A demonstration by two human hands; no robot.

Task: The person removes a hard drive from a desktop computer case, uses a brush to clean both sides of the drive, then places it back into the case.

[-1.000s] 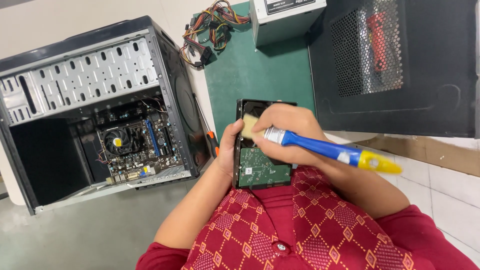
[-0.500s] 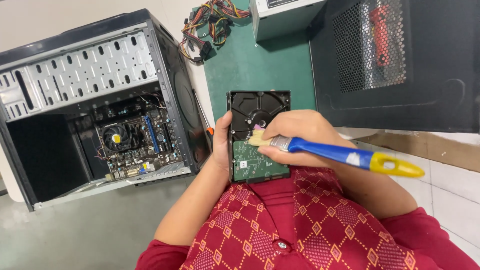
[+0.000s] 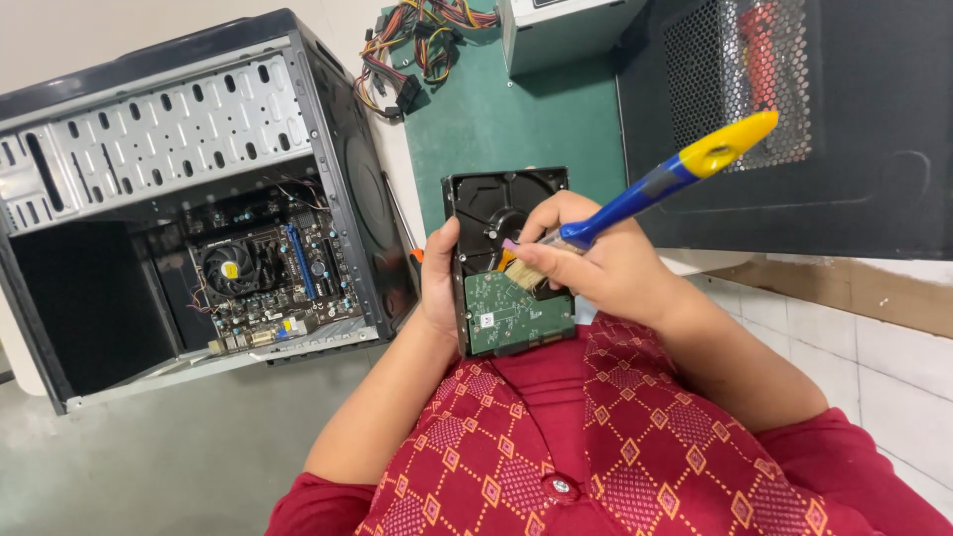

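Green board, black casing: I see the hard drive (image 3: 508, 263) held upright over the lap, circuit side up, just right of the open computer case (image 3: 199, 199).
Left hand (image 3: 438, 283): curled closed around the drive's left edge, thumb on its face, holding it steady.
Right hand (image 3: 596, 263): fingers pinched shut on the blue-and-yellow paintbrush (image 3: 635, 194), bristles touching the drive where the board meets the dark metal.
Step in hand: brushing the drive's underside, by my reading.
Next move calls for: I judge light strokes across the board, the left grip firm so the drive does not tilt.
Case contents: motherboard (image 3: 268, 278) with a round cooler fan (image 3: 230, 270), loose wires, an empty dark bay to the left.
Beyond the case: green mat (image 3: 496, 129), cable bundle (image 3: 417, 45).
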